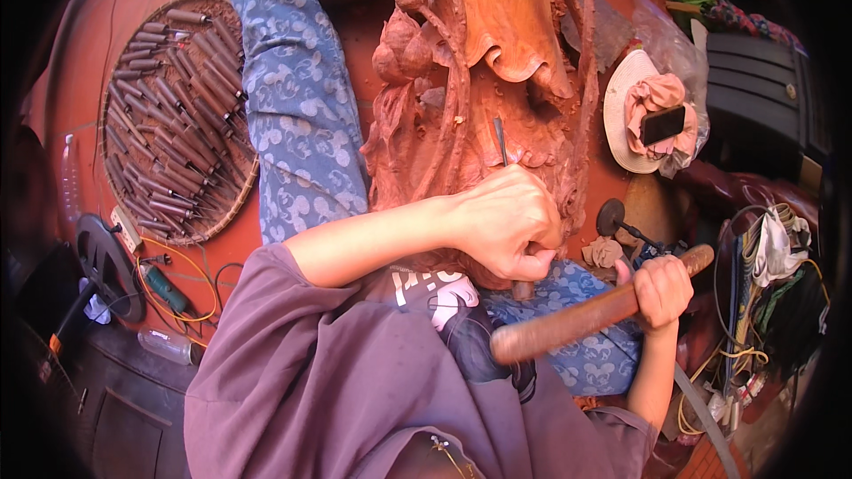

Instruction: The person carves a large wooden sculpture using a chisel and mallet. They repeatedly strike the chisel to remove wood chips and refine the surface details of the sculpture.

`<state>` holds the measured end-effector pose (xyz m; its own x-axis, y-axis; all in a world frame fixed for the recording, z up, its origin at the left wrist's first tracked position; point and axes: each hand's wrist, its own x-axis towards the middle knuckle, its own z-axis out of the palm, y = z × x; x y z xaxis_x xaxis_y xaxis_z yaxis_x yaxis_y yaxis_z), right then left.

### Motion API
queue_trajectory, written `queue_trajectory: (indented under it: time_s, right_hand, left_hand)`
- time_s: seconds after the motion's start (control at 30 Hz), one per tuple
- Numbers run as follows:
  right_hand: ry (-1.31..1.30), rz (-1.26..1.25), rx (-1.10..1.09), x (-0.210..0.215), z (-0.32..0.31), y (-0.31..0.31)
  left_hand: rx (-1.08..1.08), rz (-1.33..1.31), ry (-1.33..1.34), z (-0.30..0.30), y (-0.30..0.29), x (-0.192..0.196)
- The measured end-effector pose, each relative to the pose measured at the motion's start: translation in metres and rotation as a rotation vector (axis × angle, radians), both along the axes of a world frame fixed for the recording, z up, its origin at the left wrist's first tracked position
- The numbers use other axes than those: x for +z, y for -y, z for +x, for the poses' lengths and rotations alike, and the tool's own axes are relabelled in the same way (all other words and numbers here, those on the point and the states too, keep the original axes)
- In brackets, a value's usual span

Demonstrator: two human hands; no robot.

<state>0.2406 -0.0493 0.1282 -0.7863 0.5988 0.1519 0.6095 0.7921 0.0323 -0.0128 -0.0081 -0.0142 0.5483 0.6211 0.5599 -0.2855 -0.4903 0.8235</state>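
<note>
The left hand (508, 223) sits near the middle of the view, its fingers curled tight around a thin metal chisel (500, 140). The chisel's blade sticks up toward 12 o'clock and its tip touches the big reddish wood carving (484, 44). The carving fills the top middle and rests against the person's legs, which are in blue patterned trousers (297, 115). The right hand (661, 290) is at about 4 o'clock from the left hand, and its fingers are wrapped tight around a long wooden mallet (586, 315). The mallet lies tilted, with its thick end low toward 7 o'clock and its thin end up toward 2 o'clock, just beside the left hand but not touching the chisel. At 9 o'clock a round woven tray (232, 186) lies on the red floor (89, 62), full of many more chisels with wooden handles (173, 137). At 2 o'clock a pale hat (621, 115) holds a pink cloth (652, 93) and a dark phone (663, 124).
</note>
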Motion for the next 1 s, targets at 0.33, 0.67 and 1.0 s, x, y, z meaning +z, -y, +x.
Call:
queue_trajectory:
  time_s: [0.33,0.67,1.0]
  right_hand:
    - [-0.01,0.043,0.065,-0.0033,0.0007,-0.005]
    - [0.094,0.012,-0.104,-0.0023,-0.0025,-0.0056]
    - [0.026,0.013,-0.041,-0.0029,0.0063,-0.0034]
  left_hand:
    - [0.0,-0.006,-0.028,-0.0009,-0.001,0.0002]
    - [0.016,-0.015,-0.082,-0.0031,-0.0044,0.0042]
    - [-0.016,-0.041,-0.123,-0.0001,-0.0072,0.0051]
